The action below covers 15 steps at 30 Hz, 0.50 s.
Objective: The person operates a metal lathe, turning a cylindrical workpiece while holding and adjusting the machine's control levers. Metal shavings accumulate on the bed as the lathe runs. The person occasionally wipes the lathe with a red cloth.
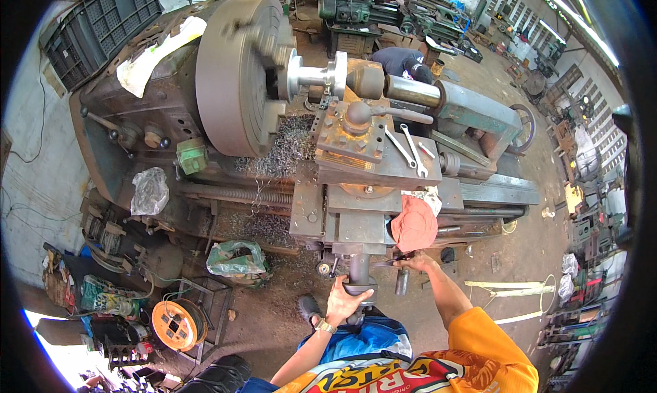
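My left hand (348, 300) wraps round the metal collar (360, 292) at the front end of the lathe's cross-slide screw. Just to its right, my right hand (417, 262) is closed at the crank handle (402, 281), partly hiding its arm. Beyond my hands stands the tool post (356, 129) on its slide. A shiny flanged metal workpiece (316, 77) sits between the large chuck (236, 78) and the tailstock side. The chuck's jaws look smeared, as if turning. Whether a cutting tip touches the workpiece cannot be made out.
Two wrenches (408, 150) lie on the slide, with a red cloth (414, 225) hanging below. Metal shavings (279, 150) heap under the chuck. A green sack (237, 259) and an orange cable reel (179, 324) stand at left. Another person (399, 62) bends behind the lathe.
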Tool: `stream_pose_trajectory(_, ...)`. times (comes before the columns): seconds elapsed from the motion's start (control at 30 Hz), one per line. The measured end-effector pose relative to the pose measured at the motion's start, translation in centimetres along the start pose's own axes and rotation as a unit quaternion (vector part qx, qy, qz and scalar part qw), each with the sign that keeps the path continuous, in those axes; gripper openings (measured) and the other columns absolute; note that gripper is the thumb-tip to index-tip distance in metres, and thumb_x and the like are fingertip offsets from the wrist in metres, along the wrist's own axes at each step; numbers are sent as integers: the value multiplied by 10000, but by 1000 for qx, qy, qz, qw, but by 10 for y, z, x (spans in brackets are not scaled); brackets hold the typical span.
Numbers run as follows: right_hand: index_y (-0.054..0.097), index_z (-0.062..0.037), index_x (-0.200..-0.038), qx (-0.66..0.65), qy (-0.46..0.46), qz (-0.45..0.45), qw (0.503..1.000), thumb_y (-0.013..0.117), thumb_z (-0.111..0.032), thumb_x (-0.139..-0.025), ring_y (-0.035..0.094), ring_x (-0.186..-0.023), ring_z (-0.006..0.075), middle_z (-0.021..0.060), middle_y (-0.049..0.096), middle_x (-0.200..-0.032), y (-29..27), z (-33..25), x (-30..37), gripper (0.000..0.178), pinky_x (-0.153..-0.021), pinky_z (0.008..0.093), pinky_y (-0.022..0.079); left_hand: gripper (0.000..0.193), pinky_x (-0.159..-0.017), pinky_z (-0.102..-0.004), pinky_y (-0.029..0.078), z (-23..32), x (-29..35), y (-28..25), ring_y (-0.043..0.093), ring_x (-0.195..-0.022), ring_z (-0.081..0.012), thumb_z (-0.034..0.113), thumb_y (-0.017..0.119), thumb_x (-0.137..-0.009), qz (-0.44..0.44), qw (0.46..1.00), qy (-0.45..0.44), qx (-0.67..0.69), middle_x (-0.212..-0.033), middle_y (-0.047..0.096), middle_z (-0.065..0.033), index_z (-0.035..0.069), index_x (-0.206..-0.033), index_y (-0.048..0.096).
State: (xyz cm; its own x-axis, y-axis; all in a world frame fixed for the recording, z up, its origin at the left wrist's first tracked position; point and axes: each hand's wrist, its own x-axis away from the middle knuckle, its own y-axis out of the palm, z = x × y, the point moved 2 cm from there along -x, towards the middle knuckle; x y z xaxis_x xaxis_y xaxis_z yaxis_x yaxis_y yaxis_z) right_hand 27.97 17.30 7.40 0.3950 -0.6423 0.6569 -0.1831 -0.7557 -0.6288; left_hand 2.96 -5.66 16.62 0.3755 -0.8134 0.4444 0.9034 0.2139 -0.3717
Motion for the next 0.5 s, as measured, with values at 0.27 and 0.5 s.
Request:
stream_pose_trajectory(0.27,606,-173,-1252,-43,-11,-9,999,813,-555,-638,563,-1127,256,97,629,-1194,0,4,-2,752,-984,374,438,975,-932,-401,491,-2,0,0,615,-1081,-355,561,829,-623,3,1000,-2,4,-1153,605,-276,-47,-1281,444)
stream_pose_trajectory(0.5,625,-215,-1230,-65,-39,21,997,815,-489,-678,582,-1055,226,66,644,-1114,3,7,-2,645,-950,361,455,972,-938,-396,488,-3,-1,1,613,-1083,-349,556,834,-620,4,1000,8,8,-1155,605,-271,-51,-1276,451)
